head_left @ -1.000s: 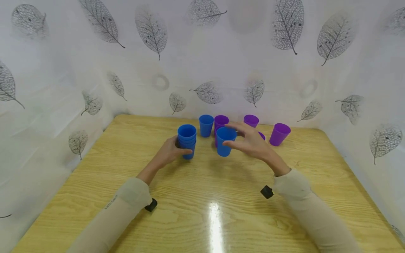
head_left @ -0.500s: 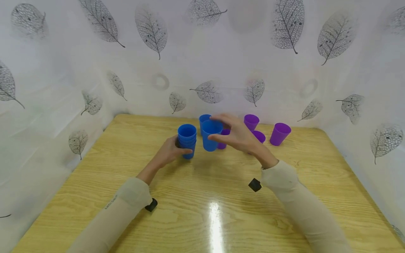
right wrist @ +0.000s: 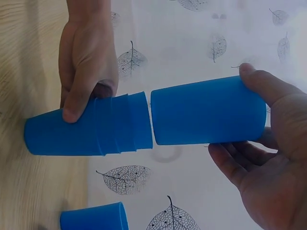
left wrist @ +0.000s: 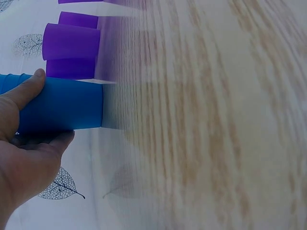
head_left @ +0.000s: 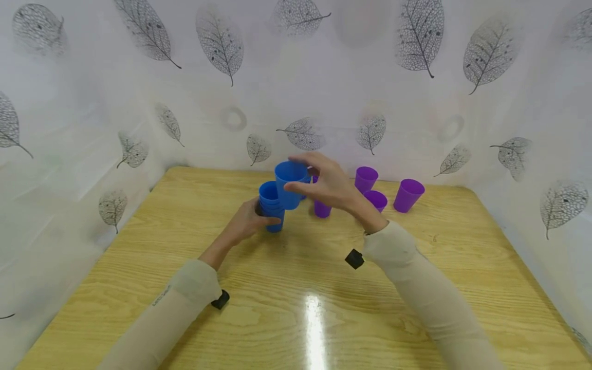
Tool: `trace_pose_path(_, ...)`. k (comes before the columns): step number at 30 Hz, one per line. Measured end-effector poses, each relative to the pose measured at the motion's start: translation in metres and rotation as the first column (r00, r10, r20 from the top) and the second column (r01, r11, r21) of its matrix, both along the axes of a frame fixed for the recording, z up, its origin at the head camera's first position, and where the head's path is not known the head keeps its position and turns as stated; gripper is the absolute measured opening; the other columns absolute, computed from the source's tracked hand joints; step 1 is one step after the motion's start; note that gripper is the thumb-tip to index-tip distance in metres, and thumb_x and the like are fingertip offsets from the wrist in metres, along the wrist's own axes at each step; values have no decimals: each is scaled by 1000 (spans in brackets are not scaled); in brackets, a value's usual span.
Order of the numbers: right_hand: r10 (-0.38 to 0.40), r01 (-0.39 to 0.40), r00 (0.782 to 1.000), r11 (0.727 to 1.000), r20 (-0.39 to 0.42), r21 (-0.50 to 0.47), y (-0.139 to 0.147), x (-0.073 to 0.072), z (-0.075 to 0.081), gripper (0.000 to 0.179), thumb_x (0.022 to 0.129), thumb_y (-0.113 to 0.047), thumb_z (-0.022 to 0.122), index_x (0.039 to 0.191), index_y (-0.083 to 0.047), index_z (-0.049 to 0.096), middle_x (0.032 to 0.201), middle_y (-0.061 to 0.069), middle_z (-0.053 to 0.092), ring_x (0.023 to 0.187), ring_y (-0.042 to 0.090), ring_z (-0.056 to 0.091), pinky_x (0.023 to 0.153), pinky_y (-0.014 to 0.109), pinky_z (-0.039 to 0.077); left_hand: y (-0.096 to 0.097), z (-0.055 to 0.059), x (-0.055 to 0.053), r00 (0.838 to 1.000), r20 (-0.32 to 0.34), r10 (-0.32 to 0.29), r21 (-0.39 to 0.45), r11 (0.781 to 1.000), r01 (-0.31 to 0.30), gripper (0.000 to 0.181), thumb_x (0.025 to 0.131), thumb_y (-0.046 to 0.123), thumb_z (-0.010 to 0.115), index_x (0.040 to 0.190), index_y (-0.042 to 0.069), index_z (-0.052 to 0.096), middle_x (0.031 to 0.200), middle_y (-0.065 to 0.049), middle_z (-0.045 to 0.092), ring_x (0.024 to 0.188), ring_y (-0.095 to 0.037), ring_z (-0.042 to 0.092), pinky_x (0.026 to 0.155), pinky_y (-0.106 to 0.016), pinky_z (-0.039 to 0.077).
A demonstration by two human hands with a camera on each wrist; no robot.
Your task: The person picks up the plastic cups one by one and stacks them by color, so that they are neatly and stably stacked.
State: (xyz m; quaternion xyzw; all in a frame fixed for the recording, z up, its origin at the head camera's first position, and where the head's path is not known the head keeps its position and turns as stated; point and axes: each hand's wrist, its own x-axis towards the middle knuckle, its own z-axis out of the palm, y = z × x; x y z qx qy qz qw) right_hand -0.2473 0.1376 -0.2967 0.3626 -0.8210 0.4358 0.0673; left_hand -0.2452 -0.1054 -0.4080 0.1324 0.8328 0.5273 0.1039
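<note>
My left hand (head_left: pixel 248 221) grips a stack of nested blue cups (head_left: pixel 273 218) that stands upright on the table. In the right wrist view several rims of the stack (right wrist: pixel 86 127) show one above another. My right hand (head_left: pixel 326 182) holds a single blue cup (head_left: pixel 289 190) near its rim, thumb on the near side and fingers behind. The base of this cup (right wrist: pixel 206 112) is right at the mouth of the stack, lined up with it. Behind the right hand another blue cup (right wrist: pixel 93 218) stands on the table, mostly hidden in the head view.
Several purple cups stand at the back right: one purple cup (head_left: pixel 322 208) partly behind the right hand, a rear cup (head_left: pixel 366 179), a nearer cup (head_left: pixel 376 199) and a rightmost cup (head_left: pixel 409 195). A leaf-patterned cloth (head_left: pixel 222 139) hangs behind the wooden table (head_left: pixel 259 308).
My right hand has carried the single blue cup leftward and up, from in front of the purple cups to over the stack. My left hand has stayed on the stack.
</note>
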Motion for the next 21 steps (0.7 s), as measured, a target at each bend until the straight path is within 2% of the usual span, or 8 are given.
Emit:
trace_pose_path(5,-12,12,1000,1000,-2,-9,-11,-3,6,61,91,-22,81,144,-2,58,140,13,59,117,26,63,97,35,55,-1,-2,-1,1000,11,8,-3,1000,-8,78,95,19,77,157,1,34,155,-24,45,143,-42,43,118,-60,33)
trace_pose_path(9,-19,19,1000,1000,-7,-21,-21,-6,8,62,91,-24,81,145,-2,57,142,14,58,117,25,63,99,38,55,-1,-2,-1,1000,14,3,6,1000,-3,80,95,20,77,158,0,33,155,-25,45,143,-42,43,118,-60,33)
trace_pose_path(17,-8,7,1000,999,-25,-54,-37,-18,4,62,91,-18,81,143,4,56,139,18,57,118,28,61,97,34,56,-2,-2,-2,1000,25,3,43,999,-4,82,94,18,79,158,-2,32,153,-27,46,142,-43,44,118,-59,33)
trace_pose_path(21,-10,9,1000,998,-20,-57,-41,-22,0,62,92,-18,81,143,6,55,140,20,57,118,29,60,97,42,56,-3,-3,-3,1000,25,5,46,999,-6,83,93,19,79,158,-1,32,154,-26,45,142,-43,44,118,-59,33)
